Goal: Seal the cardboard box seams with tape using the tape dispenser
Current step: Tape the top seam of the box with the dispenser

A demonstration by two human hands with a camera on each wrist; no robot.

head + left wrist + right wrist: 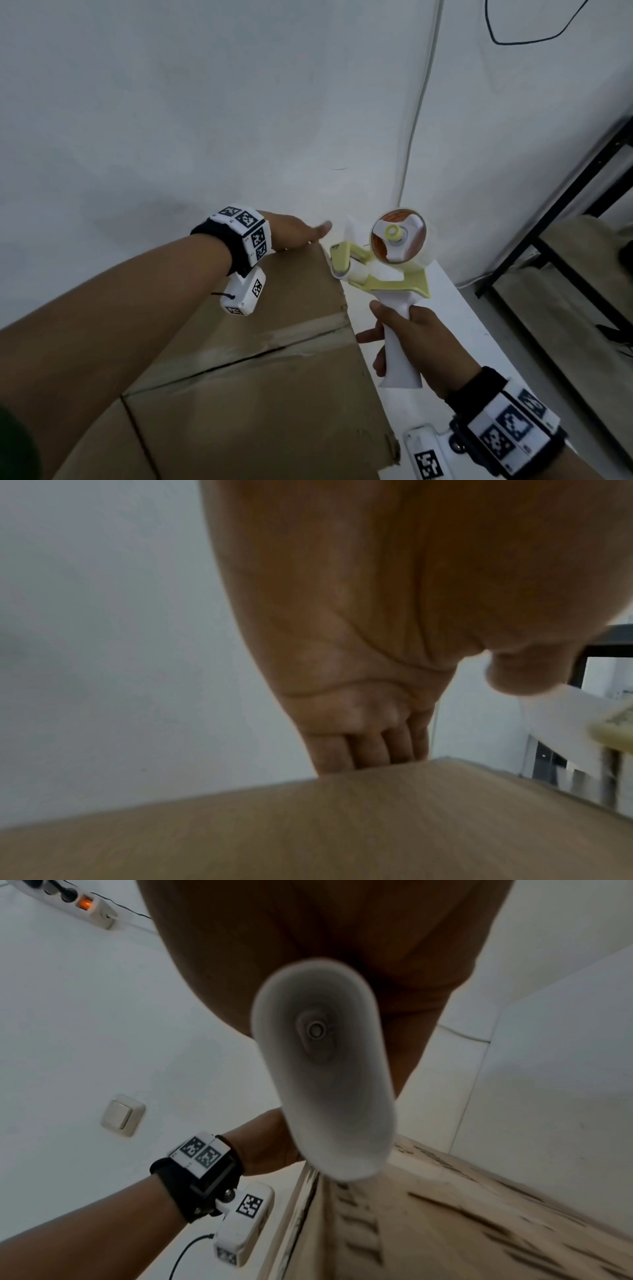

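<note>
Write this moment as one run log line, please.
left hand: fingers over far edge of box | right hand: grips tape dispenser, off box | middle seam: open

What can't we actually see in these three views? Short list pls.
- Left hand fingers: head view, over the box far edge; left wrist view shows only their bases going behind it.
- Right hand fingers: right wrist view, blocked by the tape dispenser handle butt.
- Box front and left sides: head view, cut off by the frame and the forearm.
- Printing on the box side: right wrist view, motion-blurred.
</note>
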